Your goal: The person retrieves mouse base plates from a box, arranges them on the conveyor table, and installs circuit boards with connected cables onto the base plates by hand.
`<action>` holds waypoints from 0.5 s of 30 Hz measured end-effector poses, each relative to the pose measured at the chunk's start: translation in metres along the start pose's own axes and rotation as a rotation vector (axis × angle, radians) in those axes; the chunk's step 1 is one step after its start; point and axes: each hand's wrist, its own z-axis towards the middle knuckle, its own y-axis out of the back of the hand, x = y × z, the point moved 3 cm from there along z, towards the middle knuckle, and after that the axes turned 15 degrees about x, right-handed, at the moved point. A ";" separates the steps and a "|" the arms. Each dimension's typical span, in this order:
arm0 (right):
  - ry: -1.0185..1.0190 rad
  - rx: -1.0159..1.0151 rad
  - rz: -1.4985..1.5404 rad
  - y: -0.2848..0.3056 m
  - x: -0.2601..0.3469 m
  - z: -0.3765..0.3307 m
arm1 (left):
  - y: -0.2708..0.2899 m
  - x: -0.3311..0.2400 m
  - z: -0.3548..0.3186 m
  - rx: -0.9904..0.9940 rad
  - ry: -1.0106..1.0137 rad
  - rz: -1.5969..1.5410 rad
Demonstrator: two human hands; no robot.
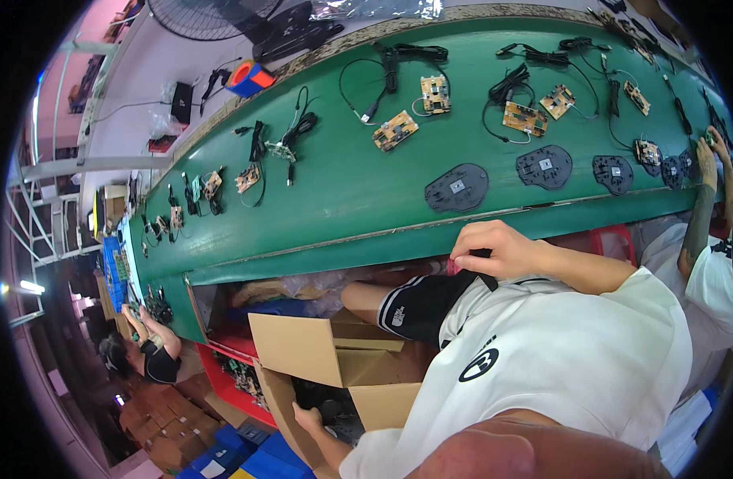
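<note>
My left hand (309,418) reaches down into an opened cardboard box (294,343) at the lower middle, beside dark parts (342,411) lying in it. Its fingers are partly hidden, so whether it grips any of them does not show. In front of the bench edge, my right hand (494,247) is raised with its fingers curled. A small dark patch shows between thumb and fingers; what it is I cannot make out. On the green bench (318,215) just beyond lie several dark grey rounded plates, the closest ones being a left plate (457,188) and a right plate (544,167).
Circuit boards with coiled black cables, such as one board (395,131), lie along the bench. A red crate (246,387) of small parts stands left of the box. A co-worker's hands (711,148) work at far right; another person (147,351) sits at far left. A fan (215,16) stands behind.
</note>
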 end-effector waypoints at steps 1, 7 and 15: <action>0.005 0.014 0.038 -0.001 0.001 0.003 | 0.005 0.014 -0.008 -0.012 0.014 0.008; 0.079 0.011 0.079 0.008 -0.004 0.009 | 0.066 0.023 -0.053 -0.442 0.036 -0.206; 0.061 0.032 0.173 0.014 -0.012 0.009 | 0.191 -0.250 -0.024 -0.451 -0.560 -0.887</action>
